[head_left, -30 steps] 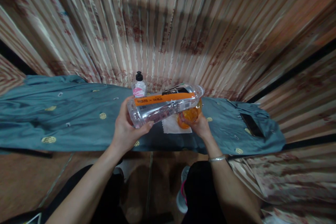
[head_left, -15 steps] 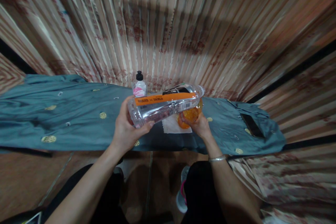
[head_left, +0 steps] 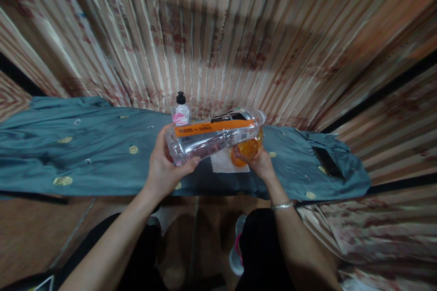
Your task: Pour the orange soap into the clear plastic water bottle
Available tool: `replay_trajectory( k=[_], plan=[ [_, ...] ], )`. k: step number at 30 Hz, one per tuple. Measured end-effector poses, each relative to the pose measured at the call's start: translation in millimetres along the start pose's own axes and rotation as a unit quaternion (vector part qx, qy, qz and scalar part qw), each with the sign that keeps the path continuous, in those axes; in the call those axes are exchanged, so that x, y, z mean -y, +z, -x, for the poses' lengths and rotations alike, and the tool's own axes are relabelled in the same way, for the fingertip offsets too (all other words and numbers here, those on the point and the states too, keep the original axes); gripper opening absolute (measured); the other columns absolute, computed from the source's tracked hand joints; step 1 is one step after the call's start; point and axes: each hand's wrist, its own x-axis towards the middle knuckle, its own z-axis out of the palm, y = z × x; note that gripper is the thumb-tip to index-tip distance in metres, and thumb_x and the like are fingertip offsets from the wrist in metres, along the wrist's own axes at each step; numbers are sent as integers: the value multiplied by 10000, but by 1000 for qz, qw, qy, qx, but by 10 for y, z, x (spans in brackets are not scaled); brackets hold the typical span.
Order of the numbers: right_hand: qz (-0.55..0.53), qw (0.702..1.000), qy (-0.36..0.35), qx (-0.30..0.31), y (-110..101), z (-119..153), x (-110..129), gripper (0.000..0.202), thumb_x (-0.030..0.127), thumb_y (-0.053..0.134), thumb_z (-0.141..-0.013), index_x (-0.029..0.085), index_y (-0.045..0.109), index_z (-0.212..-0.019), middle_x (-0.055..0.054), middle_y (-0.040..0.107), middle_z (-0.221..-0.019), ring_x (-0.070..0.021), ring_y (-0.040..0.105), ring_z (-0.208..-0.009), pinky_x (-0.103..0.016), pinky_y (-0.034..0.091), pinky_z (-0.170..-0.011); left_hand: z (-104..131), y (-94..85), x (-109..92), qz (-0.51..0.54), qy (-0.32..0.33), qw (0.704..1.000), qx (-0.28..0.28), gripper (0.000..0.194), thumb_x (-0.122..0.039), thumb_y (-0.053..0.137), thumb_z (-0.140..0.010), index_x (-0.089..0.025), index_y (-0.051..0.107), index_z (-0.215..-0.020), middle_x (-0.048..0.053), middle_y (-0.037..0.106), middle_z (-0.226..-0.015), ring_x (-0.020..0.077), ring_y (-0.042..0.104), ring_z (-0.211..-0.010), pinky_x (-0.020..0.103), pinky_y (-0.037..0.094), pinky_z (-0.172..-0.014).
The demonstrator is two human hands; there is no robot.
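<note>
My left hand (head_left: 167, 163) grips the base of a large clear bottle (head_left: 218, 134) with an orange band, fingers behind it and thumb along its lower side. The bottle lies nearly level, tilted with its neck up to the right. Under the neck, my right hand (head_left: 257, 161) is wrapped round an orange see-through container (head_left: 245, 152), whose top is hidden behind the bottle. That container is above a white tissue (head_left: 223, 163) on the teal cloth (head_left: 112, 159). Just behind the bottle's left end stands a small bottle (head_left: 181, 112) with a black cap and pink label.
A dark phone (head_left: 327, 162) lies on the cloth at the right. Striped, pleated curtains (head_left: 205, 32) hang behind the narrow cloth-covered surface. Dark bars run at both sides. My legs and the tiled floor (head_left: 184, 241) show below.
</note>
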Motion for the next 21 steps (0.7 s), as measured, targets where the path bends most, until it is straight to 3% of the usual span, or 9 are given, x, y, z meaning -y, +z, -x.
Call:
replay_trajectory(
  k=[21],
  plan=[
    [-14, 1000, -1, 10, 4, -19, -34, 659, 469, 986, -859, 211, 704, -1396, -184, 918, -1284, -421, 873, -1309, -490, 709, -989, -2, -5, 27, 3, 2, 1000, -6, 904, -537, 1004, -685, -242, 611, -1444, 139, 854, -1362, 393, 858, -1275, 580, 707, -1161]
  ],
)
